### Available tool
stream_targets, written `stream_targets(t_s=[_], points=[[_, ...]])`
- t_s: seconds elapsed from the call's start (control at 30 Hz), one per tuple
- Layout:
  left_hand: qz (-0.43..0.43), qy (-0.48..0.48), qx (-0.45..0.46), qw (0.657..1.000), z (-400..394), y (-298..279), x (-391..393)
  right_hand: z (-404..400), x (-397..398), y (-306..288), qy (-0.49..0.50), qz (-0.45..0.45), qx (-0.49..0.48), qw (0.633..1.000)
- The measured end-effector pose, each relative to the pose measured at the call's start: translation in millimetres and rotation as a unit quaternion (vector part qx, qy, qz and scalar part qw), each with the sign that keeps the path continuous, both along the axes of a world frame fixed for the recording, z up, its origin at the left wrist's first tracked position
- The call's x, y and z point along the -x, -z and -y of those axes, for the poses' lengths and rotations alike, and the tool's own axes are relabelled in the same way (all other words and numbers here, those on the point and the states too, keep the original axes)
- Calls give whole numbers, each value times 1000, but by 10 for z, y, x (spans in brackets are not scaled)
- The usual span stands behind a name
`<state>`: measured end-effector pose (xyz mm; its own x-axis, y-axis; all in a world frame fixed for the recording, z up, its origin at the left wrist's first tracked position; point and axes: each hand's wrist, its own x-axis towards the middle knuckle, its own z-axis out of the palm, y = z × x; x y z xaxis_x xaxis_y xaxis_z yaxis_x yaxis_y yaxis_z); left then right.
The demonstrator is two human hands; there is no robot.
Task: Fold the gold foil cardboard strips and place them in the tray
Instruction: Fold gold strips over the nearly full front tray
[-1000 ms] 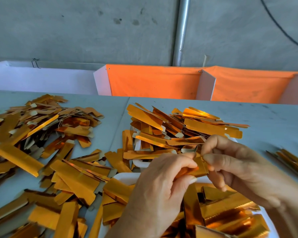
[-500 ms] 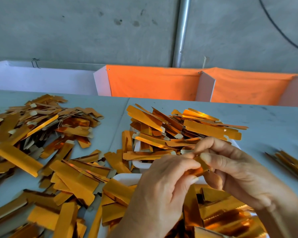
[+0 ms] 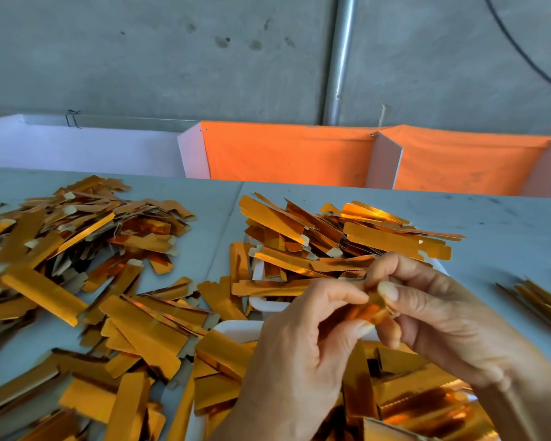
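Gold foil cardboard strip (image 3: 371, 310), small and partly folded, sits pinched between both hands above the near white tray (image 3: 236, 329). The left hand (image 3: 303, 354) grips it with thumb and curled fingers from the left; the right hand (image 3: 433, 310) pinches its right end between thumb and forefinger, other fingers curled beneath. Most of the strip is hidden by the fingers. Folded gold pieces (image 3: 427, 402) fill the near tray under the hands. A second white tray (image 3: 268, 305), just beyond, carries a heap of flat gold strips (image 3: 347, 237). More loose gold strips (image 3: 77, 249) spread across the grey tabletop (image 3: 506, 224) on the left and near left, and a small bundle (image 3: 541, 297) lies at the far right edge. Orange fabric bins (image 3: 287, 154) stand along the far side, below a grey concrete wall (image 3: 140, 58) with a metal pipe (image 3: 341, 58).
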<state>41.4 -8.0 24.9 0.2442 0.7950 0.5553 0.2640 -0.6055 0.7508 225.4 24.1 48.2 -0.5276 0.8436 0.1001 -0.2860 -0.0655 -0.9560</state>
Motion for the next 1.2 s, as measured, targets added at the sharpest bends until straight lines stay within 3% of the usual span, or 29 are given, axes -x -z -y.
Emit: stream_targets(t_s=[0.23,0.3,0.5,0.67,0.73,0.87,0.97,1.1,1.17,1.2], points=[[-33,6,20,999,-22,24,11,16,-104,-9,19,118,-6,993],[-8,-8,27,1000,-42,32,45,16,-170,-30,23,136,-7,990],[68,-174,30,982,-129,40,168,45,-222,-60,-15,219,-32,975],[162,-140,93,972,-145,39,206,28,-289,-59,8,310,-31,950],[120,-132,119,977,-143,32,207,27,-311,-62,-22,327,-22,945],[-62,-77,140,985,-105,48,154,39,-265,-47,-93,369,5,925],[-123,-71,108,984,-81,34,109,23,-267,-45,-31,387,-12,922],[-90,-148,14,985,-85,26,105,-62,-270,-13,182,312,-41,932],[-91,-169,-19,981,-89,28,106,-140,-257,27,249,349,-74,900],[-91,-171,-29,981,-89,27,104,-182,-251,37,269,405,-106,868]])
